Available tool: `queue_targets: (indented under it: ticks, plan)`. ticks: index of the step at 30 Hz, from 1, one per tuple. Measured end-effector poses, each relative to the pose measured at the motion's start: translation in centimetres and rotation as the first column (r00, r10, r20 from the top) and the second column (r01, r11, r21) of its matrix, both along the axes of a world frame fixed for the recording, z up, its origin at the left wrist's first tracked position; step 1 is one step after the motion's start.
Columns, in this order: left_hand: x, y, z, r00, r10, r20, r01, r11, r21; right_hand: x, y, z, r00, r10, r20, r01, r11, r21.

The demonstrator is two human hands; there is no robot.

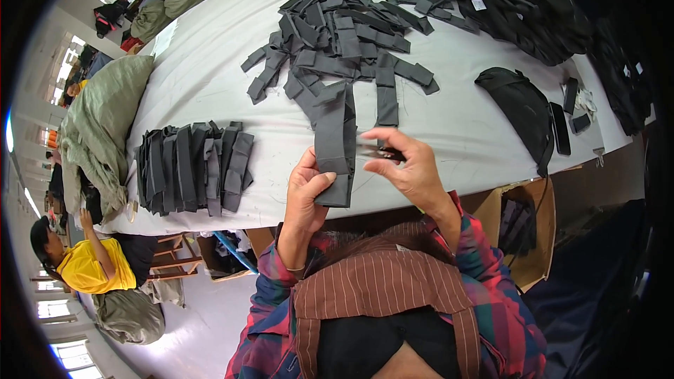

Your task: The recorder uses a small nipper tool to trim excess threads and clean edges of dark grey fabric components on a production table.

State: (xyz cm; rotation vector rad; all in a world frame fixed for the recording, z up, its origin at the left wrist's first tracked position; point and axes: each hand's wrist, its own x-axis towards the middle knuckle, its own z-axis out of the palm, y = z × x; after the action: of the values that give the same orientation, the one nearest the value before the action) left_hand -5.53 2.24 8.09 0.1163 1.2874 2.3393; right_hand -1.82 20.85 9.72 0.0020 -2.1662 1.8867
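Note:
My left hand (pixel 303 193) pinches the near end of a dark grey fabric strip (pixel 333 142), thumb on top. The strip stretches away from me toward the loose pile, and a second layer shows along its right side. Between the thumb and fingers of my right hand (pixel 418 168) is a small pair of dark thread snips (pixel 386 153), with the tip pointing left, close to the strip's edge. Beyond my hands lies a tangled heap of similar grey strips (pixel 344 35). To the left, more strips are lined up in a neat row (pixel 189 168).
A white-covered table (pixel 435 116) carries everything. At right lie a black curved pouch (pixel 516 109), a phone (pixel 560 128) and piled black goods (pixel 512 7). A green-grey sack (pixel 105 112) rests at left, near a person in yellow (pixel 98 267). A cardboard box (pixel 544 231) stands below the edge.

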Motion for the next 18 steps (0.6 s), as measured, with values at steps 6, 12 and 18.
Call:
queue_targets:
  ticks: [6, 12, 18]
  plan:
    - [0.0, 0.2, -0.5, 0.999, -0.040, 0.000, 0.040, 0.999, 0.004, -0.1, -0.2, -1.3, 0.986, 0.030, -0.164, 0.038, 0.918, 0.394]
    - [-0.2, 0.2, 0.5, 1.000, -0.012, 0.011, 0.012, 0.999, 0.031, 0.0, 2.6, -2.5, 0.956, -0.286, -0.062, 0.293, 0.934, 0.204]
    - [-0.1, 0.6, -0.6, 0.994, -0.073, -0.077, 0.065, 0.993, -0.100, -0.3, 1.2, -0.5, 0.986, -0.162, -0.035, 0.165, 0.952, 0.259]
